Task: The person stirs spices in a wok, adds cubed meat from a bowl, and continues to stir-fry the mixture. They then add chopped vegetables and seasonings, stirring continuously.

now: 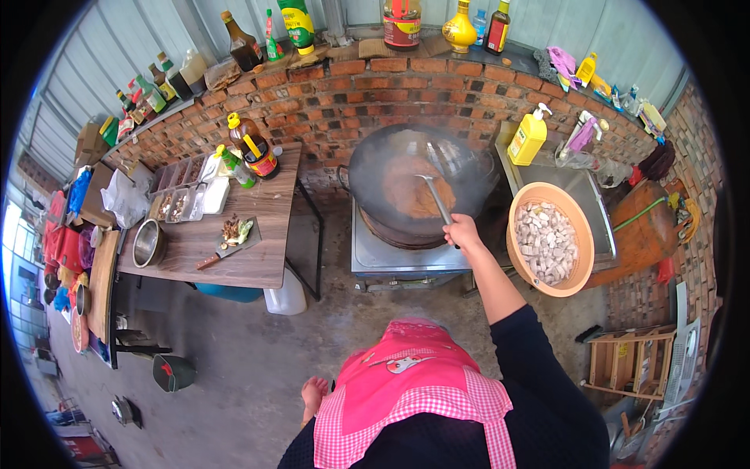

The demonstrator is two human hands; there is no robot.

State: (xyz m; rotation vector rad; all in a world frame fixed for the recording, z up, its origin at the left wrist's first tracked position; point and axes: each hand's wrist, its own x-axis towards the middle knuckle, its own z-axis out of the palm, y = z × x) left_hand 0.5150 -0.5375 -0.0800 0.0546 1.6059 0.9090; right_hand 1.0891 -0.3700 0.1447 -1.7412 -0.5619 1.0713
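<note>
My right hand (462,230) grips the handle of a metal wok spatula (435,196), whose blade dips into reddish-brown liquid (410,183) in a large black wok (369,158). Steam rises from the wok, which stands on a steel gas stove (375,252). Away from the stove, at the left side of the pink apron (422,369), hangs my left hand (315,390). Its fingers are curled, and whether anything is in them cannot be made out. Right of the wok, an orange plastic basket (586,234) holds pale chunks (548,243) at the sink's edge.
A wooden-topped table (234,269) at left carries a cleaver (243,237) with chopped seasonings, a metal bowl (149,243), ingredient containers (179,202) and sauce bottles (253,146). A yellow pump bottle (528,138) stands by the sink (603,205). More bottles line the brick ledge.
</note>
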